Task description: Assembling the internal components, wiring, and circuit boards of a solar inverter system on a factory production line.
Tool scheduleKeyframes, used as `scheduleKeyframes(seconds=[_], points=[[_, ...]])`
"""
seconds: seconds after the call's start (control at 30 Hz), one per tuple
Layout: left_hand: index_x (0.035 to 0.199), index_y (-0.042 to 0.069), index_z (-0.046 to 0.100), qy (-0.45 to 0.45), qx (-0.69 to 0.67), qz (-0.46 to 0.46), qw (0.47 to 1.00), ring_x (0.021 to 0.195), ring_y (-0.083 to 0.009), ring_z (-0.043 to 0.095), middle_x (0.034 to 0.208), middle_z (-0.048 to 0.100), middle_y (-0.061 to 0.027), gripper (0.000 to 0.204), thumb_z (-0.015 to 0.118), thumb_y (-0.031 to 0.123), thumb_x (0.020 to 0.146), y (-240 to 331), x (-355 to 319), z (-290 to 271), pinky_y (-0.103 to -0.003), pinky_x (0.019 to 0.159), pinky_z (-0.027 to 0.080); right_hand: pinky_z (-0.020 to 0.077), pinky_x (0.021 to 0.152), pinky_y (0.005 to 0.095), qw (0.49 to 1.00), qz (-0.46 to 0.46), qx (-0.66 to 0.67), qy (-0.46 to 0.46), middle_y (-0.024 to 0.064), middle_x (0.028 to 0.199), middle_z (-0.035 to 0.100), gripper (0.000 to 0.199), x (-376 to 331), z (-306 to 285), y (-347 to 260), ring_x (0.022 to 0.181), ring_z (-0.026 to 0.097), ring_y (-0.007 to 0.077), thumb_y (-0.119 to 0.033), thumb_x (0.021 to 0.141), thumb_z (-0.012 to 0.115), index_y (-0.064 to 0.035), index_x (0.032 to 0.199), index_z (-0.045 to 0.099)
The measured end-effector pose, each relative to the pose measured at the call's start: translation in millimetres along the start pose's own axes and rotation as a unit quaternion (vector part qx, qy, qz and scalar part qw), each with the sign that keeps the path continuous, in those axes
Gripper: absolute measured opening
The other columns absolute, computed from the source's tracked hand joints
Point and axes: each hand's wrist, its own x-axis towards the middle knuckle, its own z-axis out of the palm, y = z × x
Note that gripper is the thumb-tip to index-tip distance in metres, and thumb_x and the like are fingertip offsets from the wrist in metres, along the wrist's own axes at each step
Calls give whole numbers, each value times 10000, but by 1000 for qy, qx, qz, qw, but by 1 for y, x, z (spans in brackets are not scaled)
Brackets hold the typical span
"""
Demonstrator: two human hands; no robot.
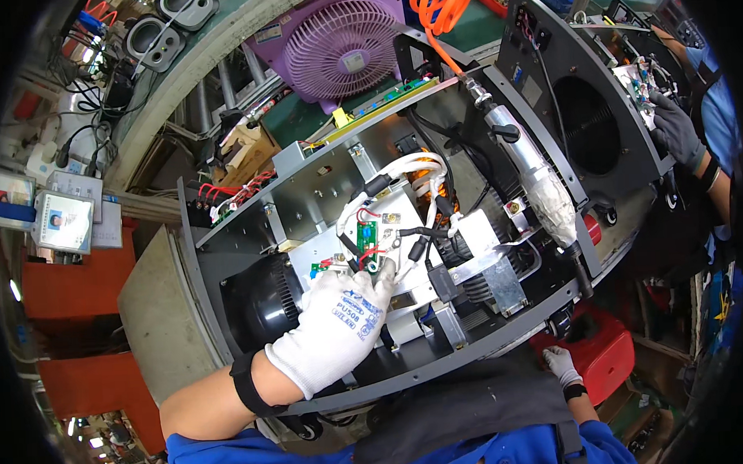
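Head view: the left hand, in a white glove, lies over the middle of the open grey machine chassis, fingers bent, tips on the small green circuit board among white cables; whether it grips anything I cannot tell. The right hand, gloved, loosely curled and empty, rests at the chassis's near right edge beside a red case. A pneumatic screwdriver hangs over the right side
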Motion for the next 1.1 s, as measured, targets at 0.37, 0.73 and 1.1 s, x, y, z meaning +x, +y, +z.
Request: scheduleKeyframes(seconds=[0.37, 0.73, 1.1], points=[[1262, 60, 546, 52, -85, -9, 995, 705, -289, 622, 814, 622, -143, 452, 601, 175, 828, -2, -10, 5, -407, 631, 484, 492, 769, 282, 999, -18, -28, 3, 99, 928, 702, 266, -1, 10, -3, 836, 632, 147, -163, 888, 618, 34, 1060, 669], [1153, 14, 594, 66, -148, 13, 987, 742, -302, 621, 819, 620, -125, 347, 576, 197, 860, -22, -19, -6, -406, 664, 504, 503, 784, 327, 992, -57, -103, 40, 145, 913, 704, 295, -14, 10, -3, 849, 660, 220, -210, 875, 616, 28, 1040, 674], [1034, 17, 549, 132, -140, 68, 979, 687, -358, 651, 771, 656, -181, 284, 502, 270, 914, -24, -4, 21, -475, 622, 509, 449, 991, 373, 971, -99, -217, 24, 188, 1170, 641, 423, 14, 25, 39, 1116, 596, 319, -395, 879, 554, -56, 1098, 679]])
